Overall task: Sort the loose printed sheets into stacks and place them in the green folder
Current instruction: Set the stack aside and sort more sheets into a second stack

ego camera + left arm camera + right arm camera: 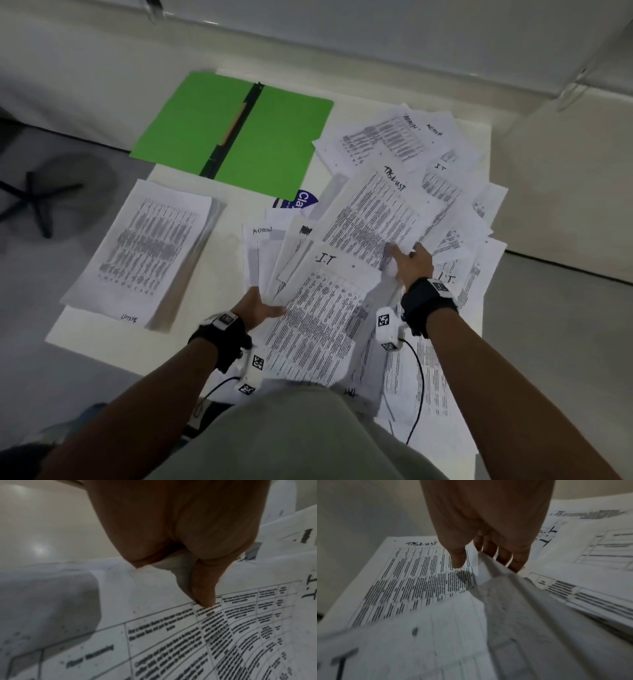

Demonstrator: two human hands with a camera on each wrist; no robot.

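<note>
The green folder (233, 133) lies open at the table's far side. A squared stack of printed sheets (140, 253) sits at the left. Loose sheets (445, 178), hand-marked ADMIN and I.T, are spread over the right half. My left hand (267, 308) pinches the near left edge of a sheet marked I.T (322, 308); in the left wrist view my thumb (204, 595) lies on top of that I.T sheet (188, 642). My right hand (407, 257) pinches a corner of the sheet marked TASK LIST (373, 212), thumb (457, 559) above and the other fingers below the TASK LIST sheet (412, 577).
A blue and white label (298, 200) peeks out from under the folder's near edge. The white table (102, 346) ends at the left, with a chair base (37, 202) on the grey floor beyond. Wrist cables (416, 383) trail over the near sheets.
</note>
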